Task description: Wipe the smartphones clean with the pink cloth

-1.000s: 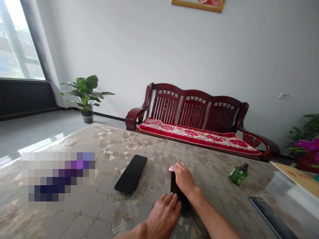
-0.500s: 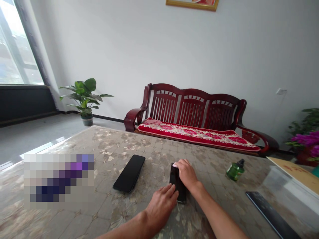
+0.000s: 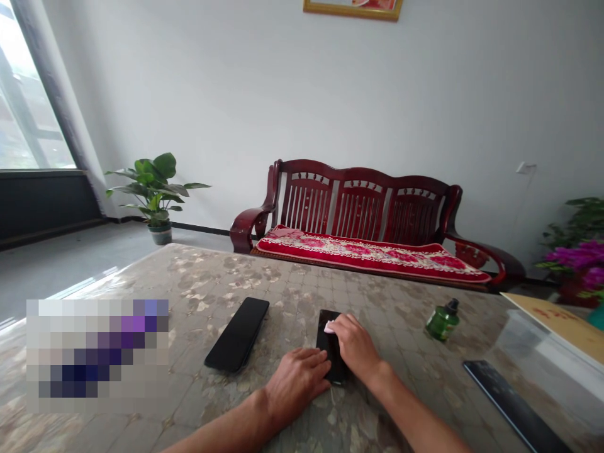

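Observation:
A black smartphone (image 3: pixel 324 340) lies flat on the patterned tablecloth in front of me, dark screen up. My left hand (image 3: pixel 298 381) rests palm down at its lower left edge, the fingers stretched out and their tips touching the phone. My right hand (image 3: pixel 355 343) is closed over the phone's upper right part, pinching a small white wipe (image 3: pixel 329 326) against the screen; most of the wipe is hidden by the fingers. Left of my hands lies a second, larger black smartphone (image 3: pixel 238 335), touched by neither hand.
A green bottle with a black cap (image 3: pixel 442 321) stands at right. Nearer lies a long dark glossy object (image 3: pixel 512 402), beside a clear box (image 3: pixel 533 346) with a tan cover. A blurred-out patch (image 3: pixel 97 355) hides something at left. A wooden bench (image 3: pixel 368 201) stands behind the table.
My right hand has drawn the wipe down the screen toward me. My left hand has shifted a little to the left, fingers now nearer the phone's edge. The view has turned slightly.

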A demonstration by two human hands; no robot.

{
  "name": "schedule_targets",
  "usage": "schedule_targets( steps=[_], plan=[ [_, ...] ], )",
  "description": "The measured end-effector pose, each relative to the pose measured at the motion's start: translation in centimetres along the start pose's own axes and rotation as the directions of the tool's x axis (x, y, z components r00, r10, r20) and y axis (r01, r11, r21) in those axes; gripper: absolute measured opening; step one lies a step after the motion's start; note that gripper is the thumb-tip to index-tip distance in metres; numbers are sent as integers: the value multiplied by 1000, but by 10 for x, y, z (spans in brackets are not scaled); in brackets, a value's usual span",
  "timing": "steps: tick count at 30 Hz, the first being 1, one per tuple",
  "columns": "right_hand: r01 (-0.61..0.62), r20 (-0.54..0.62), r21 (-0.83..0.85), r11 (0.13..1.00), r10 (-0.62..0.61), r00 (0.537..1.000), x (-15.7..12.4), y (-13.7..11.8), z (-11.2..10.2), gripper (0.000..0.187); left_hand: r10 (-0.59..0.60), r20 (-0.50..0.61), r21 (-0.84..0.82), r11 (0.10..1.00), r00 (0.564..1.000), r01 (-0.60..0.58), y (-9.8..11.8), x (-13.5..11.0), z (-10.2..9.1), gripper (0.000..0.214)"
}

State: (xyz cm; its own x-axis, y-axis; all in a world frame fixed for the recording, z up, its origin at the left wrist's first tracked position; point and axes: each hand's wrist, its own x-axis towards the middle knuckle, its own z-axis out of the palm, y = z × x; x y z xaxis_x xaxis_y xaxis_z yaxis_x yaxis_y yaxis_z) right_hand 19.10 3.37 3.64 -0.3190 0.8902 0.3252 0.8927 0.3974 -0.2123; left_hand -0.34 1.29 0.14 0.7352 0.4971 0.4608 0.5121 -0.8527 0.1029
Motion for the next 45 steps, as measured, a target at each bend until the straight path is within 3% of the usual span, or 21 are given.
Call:
schedule_targets(
  steps=[5,14,22,30,33,39,42,45],
  plan=[
    [-99,-28,-49,994,97,995,31,14,8,32,-18,-14,-14,1000,1000,18,-3,1,2,22],
    [19,24,36,999,-20,1000,-11,2,-3,34,-29,-17,-33,999,999,28,-3,3,4,19],
    [-89,-17,-75,993,88,996,31,20,4,32,-32,-67,1,999,997,32,-3,3,5,19],
    [6,4,33,999,-6,1000,-24,1,-6,33,-34,-55,0,999,998,34,-1,6,2,17],
    [15,-17,44,999,-14,1000,-20,7,-4,34,-35,-49,-3,999,998,35,-1,6,2,16],
    [-89,-20,-39,995,88,996,19,20,1,33,-23,-66,17,1000,998,24,-1,4,3,18],
    [-100,-7,-30,994,100,995,10,13,-1,36,-29,-73,21,999,997,31,-1,4,3,18],
    [-72,7,43,997,71,997,-21,0,-4,35,-38,-59,12,999,998,39,0,5,2,16]
  ],
)
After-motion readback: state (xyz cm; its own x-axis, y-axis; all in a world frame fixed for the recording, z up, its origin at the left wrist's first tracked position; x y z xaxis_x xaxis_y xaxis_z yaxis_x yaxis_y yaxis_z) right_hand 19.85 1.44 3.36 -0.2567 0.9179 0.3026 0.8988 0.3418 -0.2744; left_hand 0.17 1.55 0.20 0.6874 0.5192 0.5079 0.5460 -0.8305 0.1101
